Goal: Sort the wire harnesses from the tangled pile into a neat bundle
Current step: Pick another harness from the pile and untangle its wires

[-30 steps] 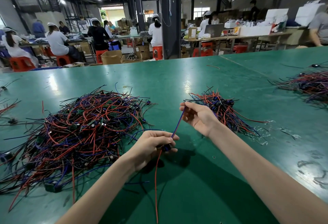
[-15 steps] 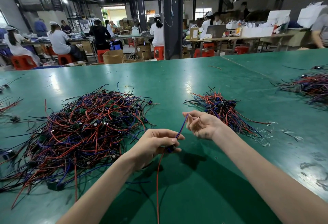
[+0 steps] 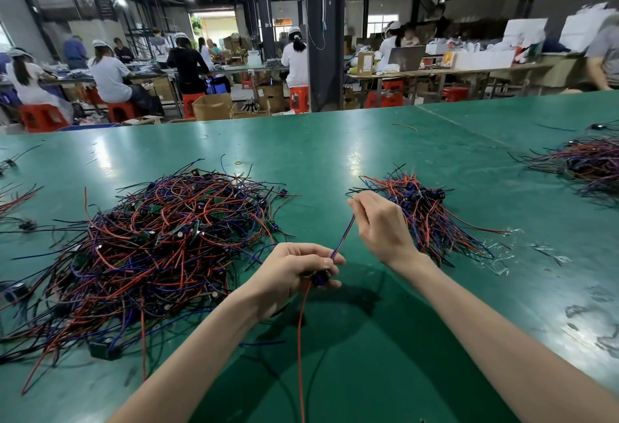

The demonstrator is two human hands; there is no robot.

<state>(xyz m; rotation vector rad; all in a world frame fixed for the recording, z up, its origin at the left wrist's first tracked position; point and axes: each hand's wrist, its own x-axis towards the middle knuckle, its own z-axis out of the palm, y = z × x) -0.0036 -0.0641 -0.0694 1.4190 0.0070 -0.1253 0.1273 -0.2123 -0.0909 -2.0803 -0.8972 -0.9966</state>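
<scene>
A big tangled pile of red, blue and black wire harnesses lies on the green table at my left. A smaller, neater bundle of harnesses lies to the right of centre. My left hand grips the dark blue connector of one wire harness in front of me. Its blue and red wires run up to my right hand, which pinches them just in front of the bundle. One red wire of it hangs down toward me.
Another heap of wires lies at the far right of the table, and loose wires lie at the left edge. Scraps of clear tape sit right of the bundle. Seated workers at benches fill the background.
My right hand has slid up along the wires and closed on them, pulling them straighter. My left hand has stayed on the connector.
</scene>
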